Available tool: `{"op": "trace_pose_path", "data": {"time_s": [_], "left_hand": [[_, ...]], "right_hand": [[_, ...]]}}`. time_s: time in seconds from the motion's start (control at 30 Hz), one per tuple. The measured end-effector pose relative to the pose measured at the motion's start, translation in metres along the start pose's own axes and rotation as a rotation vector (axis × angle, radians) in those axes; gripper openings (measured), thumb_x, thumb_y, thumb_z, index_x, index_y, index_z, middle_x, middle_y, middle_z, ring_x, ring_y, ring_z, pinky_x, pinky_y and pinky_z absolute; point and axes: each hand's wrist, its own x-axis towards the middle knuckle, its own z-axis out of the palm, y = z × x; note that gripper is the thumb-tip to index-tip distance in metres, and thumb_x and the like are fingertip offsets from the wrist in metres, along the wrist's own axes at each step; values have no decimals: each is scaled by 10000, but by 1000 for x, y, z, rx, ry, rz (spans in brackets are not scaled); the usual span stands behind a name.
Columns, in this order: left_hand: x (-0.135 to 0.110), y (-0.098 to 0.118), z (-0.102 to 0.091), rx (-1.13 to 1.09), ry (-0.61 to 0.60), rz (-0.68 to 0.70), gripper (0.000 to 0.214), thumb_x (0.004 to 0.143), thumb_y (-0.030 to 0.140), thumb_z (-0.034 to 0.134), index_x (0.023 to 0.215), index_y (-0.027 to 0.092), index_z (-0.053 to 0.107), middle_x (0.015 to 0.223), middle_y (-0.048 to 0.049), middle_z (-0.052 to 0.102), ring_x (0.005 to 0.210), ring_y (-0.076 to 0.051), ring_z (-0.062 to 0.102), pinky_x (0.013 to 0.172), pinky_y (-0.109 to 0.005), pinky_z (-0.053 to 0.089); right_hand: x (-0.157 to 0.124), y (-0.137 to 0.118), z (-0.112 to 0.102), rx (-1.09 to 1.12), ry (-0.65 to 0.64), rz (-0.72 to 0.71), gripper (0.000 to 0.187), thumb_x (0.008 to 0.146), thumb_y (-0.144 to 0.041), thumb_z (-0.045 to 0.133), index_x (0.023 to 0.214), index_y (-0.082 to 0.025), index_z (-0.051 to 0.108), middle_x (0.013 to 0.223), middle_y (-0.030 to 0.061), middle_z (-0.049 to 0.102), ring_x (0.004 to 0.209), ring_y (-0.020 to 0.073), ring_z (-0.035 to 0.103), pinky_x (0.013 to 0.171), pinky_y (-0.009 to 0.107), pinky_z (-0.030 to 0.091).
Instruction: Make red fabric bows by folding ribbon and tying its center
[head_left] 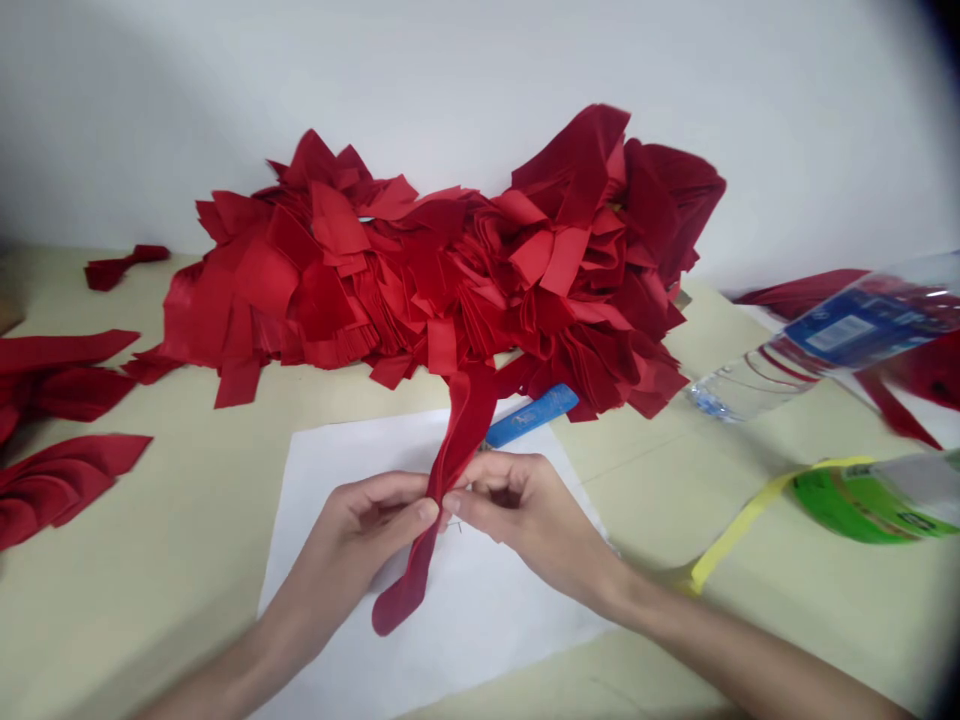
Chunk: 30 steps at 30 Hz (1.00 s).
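Observation:
A long red velvet ribbon strip [411, 585] runs between my two hands above a white sheet of paper [517, 610]. My left hand [375, 520] pinches its gathered middle between thumb and fingers. From the other side, my right hand [517, 500] pinches the same narrow spot, the thumbs nearly touching. The strip's rounded lower end hangs toward me; its upper part widens toward a large heap of red velvet pieces [420, 270]. Just behind my right hand lies a blue-handled tool [532, 415], its other end hidden by the hand.
More red velvet strips [67, 480] lie at the left, and a small pinched red piece [124, 265] sits farther back. At the right are a clear bottle with a blue label [832, 335], a green-labelled bottle [877, 500] and a yellow strip [750, 520]. A white wall [420, 80] stands behind.

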Motion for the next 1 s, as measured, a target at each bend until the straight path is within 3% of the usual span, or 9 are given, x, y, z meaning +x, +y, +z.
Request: {"op": "trace_pose_path", "data": {"time_s": [0.2,0.4,0.63,0.77,1.0], "left_hand": [[0,1,-4,-18,-99,-67,145,789,295,631,865,202,712,784,-12,666,786,-164,550,757,-263,388],[1,-2,-2,-242,-179,-85,157,856,287,562,827,187,679,769,-4,625,799,-135,519,787,-245,359],[1,-6,-4,-489,-316,-110,181,887,232,509,816,155,657,766,-18,570,758,-120,522,731,-235,385],[-1,-6,-4,-586,-413,-114,166,877,230,525,829,145,659,732,-17,546,724,-121,521,715,-250,385],[-1,-7,-4,-610,-438,-94,136,849,218,568,818,136,673,694,-16,569,684,-116,526,707,-257,373]], "right_hand": [[-2,0,3,-64,41,-2,99,789,-218,593,724,-148,618,514,-58,490,462,50,293,445,207,250],[-4,-10,1,-75,-28,7,83,804,-207,583,755,-151,619,620,-17,609,479,53,356,447,204,277],[-2,-14,-5,65,-165,11,119,837,-213,557,776,-135,625,688,22,670,557,71,539,447,192,298],[-2,-14,-9,124,-205,12,122,823,-243,590,773,-135,616,670,17,669,529,64,534,440,184,300],[0,-13,-13,128,-287,9,126,814,-246,606,768,-129,613,591,-26,574,484,40,430,429,173,277]]}}
